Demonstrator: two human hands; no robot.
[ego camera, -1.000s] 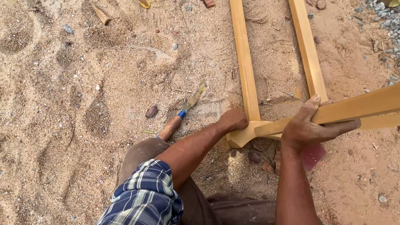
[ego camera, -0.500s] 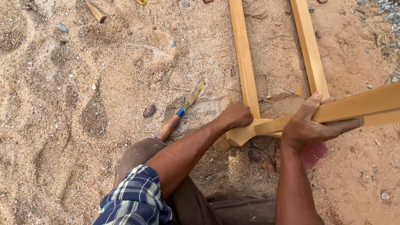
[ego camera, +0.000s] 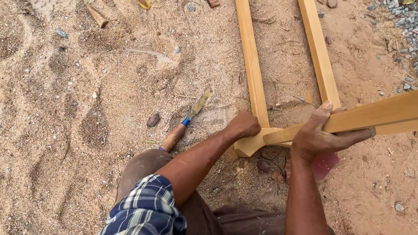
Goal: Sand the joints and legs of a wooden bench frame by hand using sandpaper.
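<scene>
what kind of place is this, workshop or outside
Outdoors, probably an open-air carpentry spot or building site. The ground is loose sand with gravel at the top right, pale wooden bars lie straight on the sand, and a chisel with a wooden handle lies beside them.

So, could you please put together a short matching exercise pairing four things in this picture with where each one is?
Things:
1. left hand
2. right hand
3. chisel
4. grey gravel

Places:
A. top right corner of the view
B. lying on the sand, left of the wooden frame
C. wrapped around the slanted wooden bar
D. closed in a fist at the frame's near corner

Pairs: 1-D, 2-C, 3-B, 4-A
</scene>
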